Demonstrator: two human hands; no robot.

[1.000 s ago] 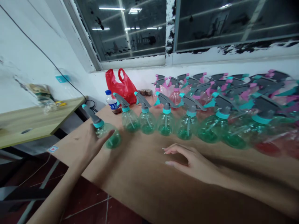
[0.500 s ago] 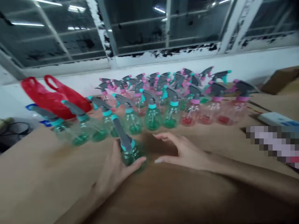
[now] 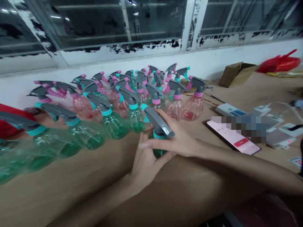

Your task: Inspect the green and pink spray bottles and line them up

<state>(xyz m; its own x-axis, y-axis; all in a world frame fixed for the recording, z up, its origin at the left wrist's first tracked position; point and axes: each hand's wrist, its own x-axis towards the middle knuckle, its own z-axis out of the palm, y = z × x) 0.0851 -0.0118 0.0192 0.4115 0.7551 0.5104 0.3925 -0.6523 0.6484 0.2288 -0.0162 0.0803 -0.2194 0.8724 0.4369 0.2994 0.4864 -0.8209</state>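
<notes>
Both hands are closed round one green spray bottle (image 3: pixel 159 124) with a grey trigger head and a teal collar, held upright close in front of the rows. My left hand (image 3: pixel 148 160) wraps the bottle's body from the left and below. Around its neck and upper side, from the right, curls my right hand (image 3: pixel 182 138), thumb across the front. Most of the bottle's body is hidden by the fingers. Just to the left stand other green spray bottles (image 3: pixel 115 124). Behind are pink spray bottles (image 3: pixel 193 105) with pink collars.
Several more spray bottles crowd toward the wall. A phone (image 3: pixel 234 137) with a lit screen lies at the right, near a white device (image 3: pixel 229 110) and cables. An open cardboard box (image 3: pixel 236 74) and a red plastic bag (image 3: pixel 279 63) stand farther back. Another red bag (image 3: pixel 14 121) shows at left.
My right hand, open and apart from the bottle before, has closed on it beside my left hand. The view has swung to the right, bringing the phone and box into fuller sight.
</notes>
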